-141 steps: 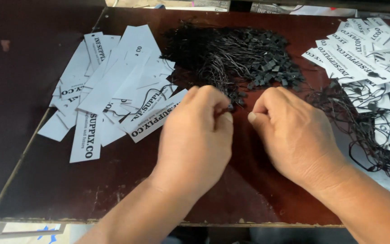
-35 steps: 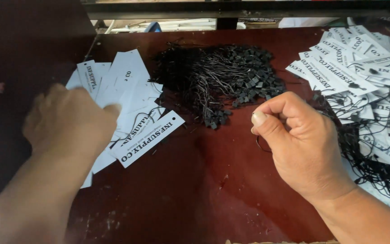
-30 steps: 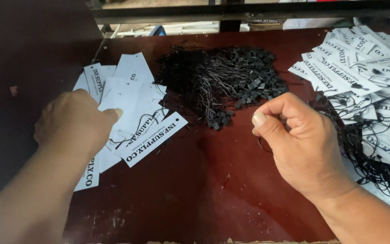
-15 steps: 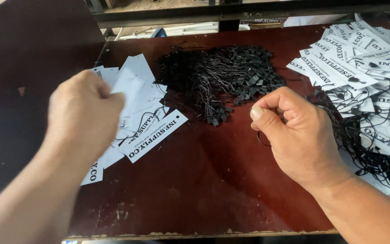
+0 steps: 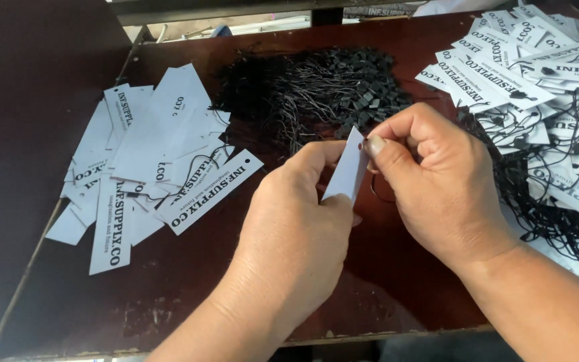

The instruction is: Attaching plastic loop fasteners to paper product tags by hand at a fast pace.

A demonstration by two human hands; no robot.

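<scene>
While the left hand [image 5: 296,214] pinches a white tag [image 5: 348,167] upright at table centre, the right hand [image 5: 437,181] is closed w/ thumb and forefinger at the tag's top edge, gripping a thin black string [image 5: 378,191] that loops below the thumb. To do this well, probably keep the tag steady, its small punched hole facing the right fingertips, and feed the string end straight thru w/o bending the card. Tag: narrow, white, blank side showing, one hole near the top. At 12 o'clock from it lies a heap of black strings [image 5: 316,90]; at 9 o'clock, loose tags [image 5: 149,161]; at 2 o'clock, strung tags [image 5: 531,87], all on the dark red table [image 5: 189,281].
</scene>
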